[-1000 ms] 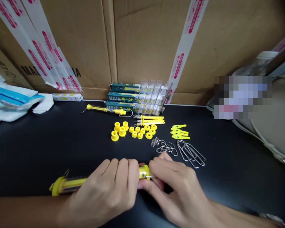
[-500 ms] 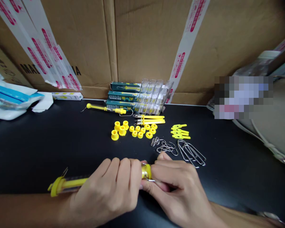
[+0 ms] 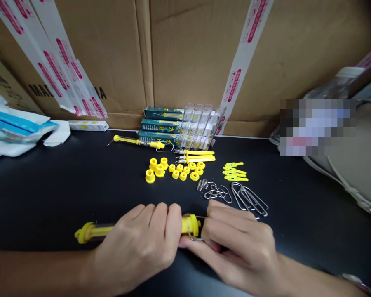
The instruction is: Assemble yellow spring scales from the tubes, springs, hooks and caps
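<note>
My left hand is wrapped round the middle of a spring scale, a clear tube with yellow parts inside and yellow caps at both ends. The tube lies nearly level, low over the black table. At its right end my right hand is closed on a bent metal wire handle, which straddles the yellow cap; the fingers cover most of the wire. Beyond my hands are wire hooks, larger wire handles, small springs and several yellow caps and rings.
Behind these lie a complete spring scale, yellow rods, flat yellow pieces, clear tubes and green boxes. A large cardboard box closes off the back. A blue-white package sits left, a bag right.
My right hand has shifted slightly right, and a gap with the wire in it now shows between its fingers and the cap. The scale's left end has moved right and up.
</note>
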Action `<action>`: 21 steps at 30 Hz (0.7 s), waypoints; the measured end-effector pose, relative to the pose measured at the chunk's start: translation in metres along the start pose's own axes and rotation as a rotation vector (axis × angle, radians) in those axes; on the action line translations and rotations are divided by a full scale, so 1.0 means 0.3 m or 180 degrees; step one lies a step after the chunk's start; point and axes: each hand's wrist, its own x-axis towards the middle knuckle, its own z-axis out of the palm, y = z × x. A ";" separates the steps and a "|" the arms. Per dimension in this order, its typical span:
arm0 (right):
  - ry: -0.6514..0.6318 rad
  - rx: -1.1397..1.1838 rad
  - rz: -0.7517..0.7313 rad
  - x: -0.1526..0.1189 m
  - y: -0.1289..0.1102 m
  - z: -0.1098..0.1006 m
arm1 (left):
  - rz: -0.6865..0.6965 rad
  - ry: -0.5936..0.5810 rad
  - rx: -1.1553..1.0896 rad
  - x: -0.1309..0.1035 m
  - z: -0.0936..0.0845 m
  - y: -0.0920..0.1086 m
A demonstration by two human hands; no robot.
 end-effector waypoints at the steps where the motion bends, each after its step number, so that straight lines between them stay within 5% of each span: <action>1: -0.0073 -0.0099 -0.0136 -0.001 0.008 -0.008 | -0.0028 0.0015 -0.0002 -0.001 0.001 -0.002; 7: -0.0528 -0.0462 -0.0766 0.001 0.044 -0.064 | -0.0172 0.0023 -0.0163 -0.002 0.006 -0.015; 14: -0.0402 -0.0482 -0.0878 0.025 0.101 -0.120 | -0.0251 -0.0198 -0.0201 -0.012 0.012 -0.018; 21: 0.0220 -0.0134 0.0214 0.069 0.169 -0.183 | -0.0217 -0.0343 -0.0303 -0.009 0.020 -0.022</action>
